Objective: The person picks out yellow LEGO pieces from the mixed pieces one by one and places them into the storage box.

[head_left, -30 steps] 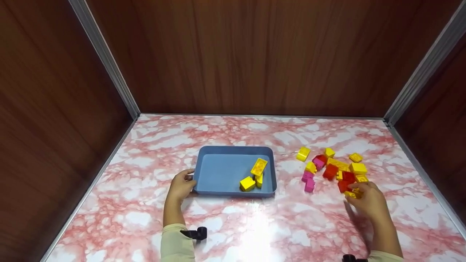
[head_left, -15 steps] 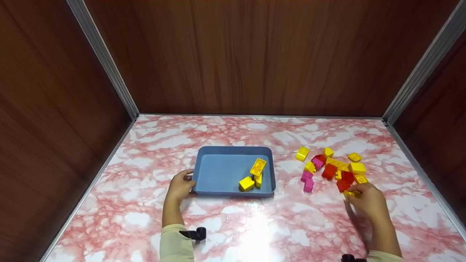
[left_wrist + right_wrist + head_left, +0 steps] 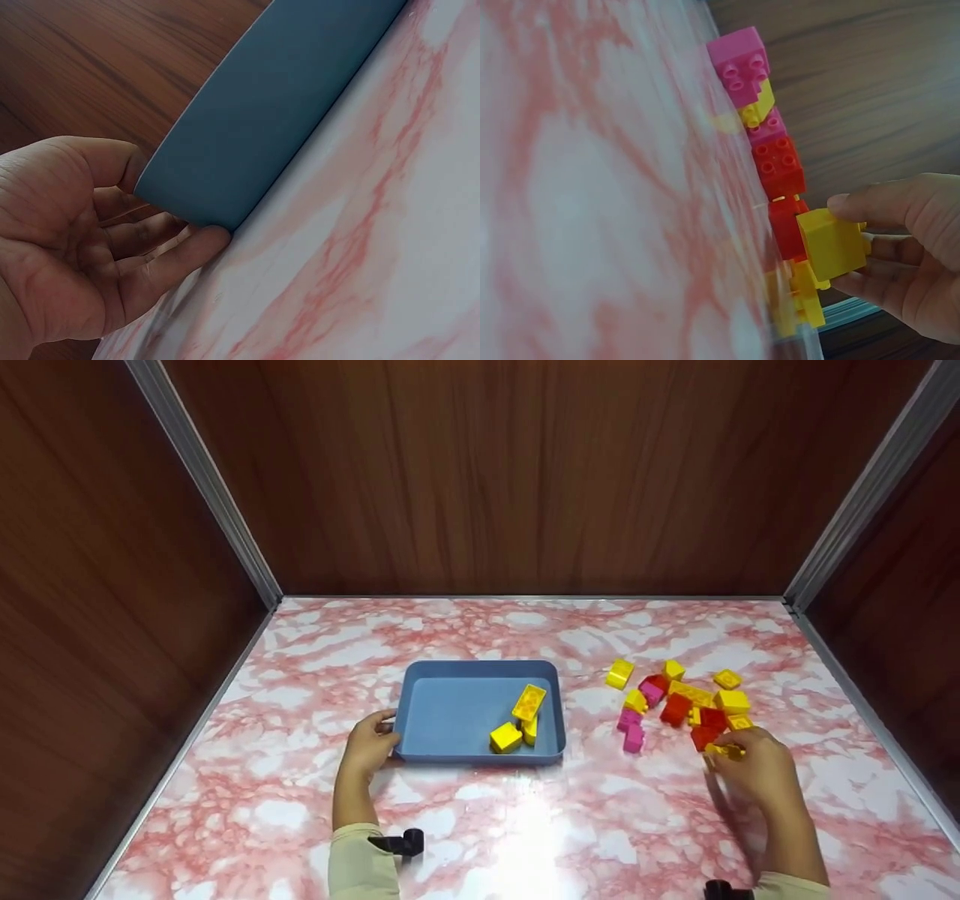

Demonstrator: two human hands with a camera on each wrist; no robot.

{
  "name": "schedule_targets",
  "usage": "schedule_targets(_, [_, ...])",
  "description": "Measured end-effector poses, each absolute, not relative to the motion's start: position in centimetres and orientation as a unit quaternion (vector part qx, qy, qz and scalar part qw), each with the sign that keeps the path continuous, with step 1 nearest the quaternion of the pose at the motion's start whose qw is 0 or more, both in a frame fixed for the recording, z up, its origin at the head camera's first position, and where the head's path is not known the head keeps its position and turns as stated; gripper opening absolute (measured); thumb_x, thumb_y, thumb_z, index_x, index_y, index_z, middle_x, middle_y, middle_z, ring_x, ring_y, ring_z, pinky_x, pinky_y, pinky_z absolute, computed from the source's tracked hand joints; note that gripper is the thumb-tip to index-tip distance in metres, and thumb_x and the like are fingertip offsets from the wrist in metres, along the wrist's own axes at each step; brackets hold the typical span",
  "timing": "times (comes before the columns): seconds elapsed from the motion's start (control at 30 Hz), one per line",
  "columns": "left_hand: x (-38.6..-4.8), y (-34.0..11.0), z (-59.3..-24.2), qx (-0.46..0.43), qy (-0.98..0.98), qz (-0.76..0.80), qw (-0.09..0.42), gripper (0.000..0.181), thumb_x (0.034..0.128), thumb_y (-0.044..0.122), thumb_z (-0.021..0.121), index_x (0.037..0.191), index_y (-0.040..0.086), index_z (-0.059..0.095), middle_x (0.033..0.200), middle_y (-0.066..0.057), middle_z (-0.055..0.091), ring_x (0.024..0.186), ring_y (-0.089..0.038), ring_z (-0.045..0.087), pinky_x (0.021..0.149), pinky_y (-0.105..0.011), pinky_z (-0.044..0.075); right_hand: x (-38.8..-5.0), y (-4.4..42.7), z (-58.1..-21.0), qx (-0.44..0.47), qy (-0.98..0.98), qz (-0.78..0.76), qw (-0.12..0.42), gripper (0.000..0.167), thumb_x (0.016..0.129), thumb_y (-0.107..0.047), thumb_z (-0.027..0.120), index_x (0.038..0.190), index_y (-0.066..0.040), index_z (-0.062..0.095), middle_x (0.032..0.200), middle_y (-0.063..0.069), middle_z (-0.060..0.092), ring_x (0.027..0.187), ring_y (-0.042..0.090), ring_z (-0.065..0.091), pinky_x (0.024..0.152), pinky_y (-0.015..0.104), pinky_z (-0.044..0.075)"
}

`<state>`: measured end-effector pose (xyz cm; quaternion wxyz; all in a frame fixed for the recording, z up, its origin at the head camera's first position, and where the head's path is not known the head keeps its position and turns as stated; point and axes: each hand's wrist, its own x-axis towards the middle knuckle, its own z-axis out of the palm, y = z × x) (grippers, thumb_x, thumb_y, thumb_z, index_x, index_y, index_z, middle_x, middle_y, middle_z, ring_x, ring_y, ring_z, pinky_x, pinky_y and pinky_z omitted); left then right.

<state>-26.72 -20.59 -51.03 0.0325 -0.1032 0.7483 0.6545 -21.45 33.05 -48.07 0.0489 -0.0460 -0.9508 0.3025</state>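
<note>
At the tray's left side, my left hand holds the blue-grey tray. In the left wrist view its fingers bend about the tray's corner, against the wall. Three yellow toy building bricks, one marked by its brick face, lie in the tray's right part. My right hand pinches a yellow toy building brick between thumb and fingers at the near edge of the brick pile. A red brick and another yellow brick are close beside it in the right wrist view.
Several loose yellow, red and pink bricks lie right of the tray, among them a red brick and a pink brick. Brown wood-grain walls enclose the marbled tabletop at the back and sides.
My right fingers have drawn in on the yellow brick and shifted it slightly at the pile's near edge. My left hand stays at the tray. The head view has drifted a little.
</note>
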Motion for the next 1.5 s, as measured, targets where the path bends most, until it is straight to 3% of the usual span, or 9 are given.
schedule_targets(0.13, [-26.8, -20.6, -51.1, -0.103, 0.746, 0.657, 0.035, 0.053, 0.0868, -0.006, 0.052, 0.14, -0.003, 0.048, 0.121, -0.028, 0.053, 0.096, -0.037, 0.062, 0.066, -0.048, 0.058, -21.3, 32.7, -47.6, -0.038, -0.952, 0.298, 0.062, 0.032, 0.086, -0.016, 0.072, 0.107, 0.008, 0.068, 0.113, 0.03, 0.056, 0.094, 0.041, 0.055, 0.087, 0.06, 0.048])
schedule_targets(0.5, [-26.7, -20.5, -50.7, -0.099, 0.746, 0.658, 0.029, 0.053, 0.0859, -0.007, 0.051, 0.139, -0.003, 0.049, 0.12, -0.027, 0.054, 0.099, -0.037, 0.061, 0.069, -0.048, 0.058, -20.9, 31.3, -46.3, 0.013, -0.942, 0.281, 0.182, 0.023, 0.081, -0.005, 0.075, 0.098, 0.01, 0.069, 0.103, 0.026, 0.061, 0.089, 0.042, 0.058, 0.083, 0.06, 0.05])
schedule_targets(0.67, [-26.8, -20.3, -50.8, -0.098, 0.748, 0.656, 0.026, 0.053, 0.084, -0.007, 0.051, 0.137, -0.003, 0.051, 0.118, -0.027, 0.055, 0.096, -0.036, 0.062, 0.066, -0.047, 0.059, -21.0, 30.3, -45.6, 0.03, -0.941, 0.277, 0.19, 0.023, 0.08, -0.005, 0.076, 0.096, 0.009, 0.069, 0.101, 0.025, 0.062, 0.086, 0.04, 0.058, 0.081, 0.058, 0.05])
schedule_targets(0.9, [-26.7, -20.5, -51.1, -0.104, 0.751, 0.652, 0.024, 0.052, 0.0856, -0.006, 0.052, 0.137, -0.002, 0.051, 0.117, -0.026, 0.056, 0.096, -0.036, 0.062, 0.064, -0.046, 0.059, -21.7, 28.5, -44.7, 0.066, -0.941, 0.264, 0.2, 0.021, 0.08, -0.005, 0.076, 0.096, 0.007, 0.07, 0.101, 0.024, 0.064, 0.093, 0.044, 0.058, 0.086, 0.061, 0.047])
schedule_targets(1.17, [-26.8, -20.4, -50.9, -0.1, 0.748, 0.656, 0.023, 0.053, 0.0842, -0.007, 0.052, 0.137, -0.002, 0.052, 0.116, -0.026, 0.056, 0.094, -0.036, 0.063, 0.062, -0.046, 0.059, -23.3, 26.8, -43.5, 0.149, -0.926, 0.269, 0.219, 0.016, 0.077, 0.0, 0.078, 0.092, 0.001, 0.074, 0.096, 0.014, 0.069, 0.086, 0.031, 0.062, 0.076, 0.051, 0.055])
schedule_targets(1.5, [-26.6, -20.5, -51.0, -0.099, 0.746, 0.657, 0.03, 0.051, 0.0866, -0.006, 0.052, 0.138, -0.001, 0.051, 0.117, -0.024, 0.055, 0.095, -0.035, 0.063, 0.065, -0.046, 0.059, -25.3, 23.8, -42.9, 0.255, -0.911, 0.272, 0.176, 0.018, 0.075, -0.004, 0.082, 0.092, -0.005, 0.075, 0.091, 0.004, 0.07, 0.086, 0.023, 0.064, 0.08, 0.044, 0.056])
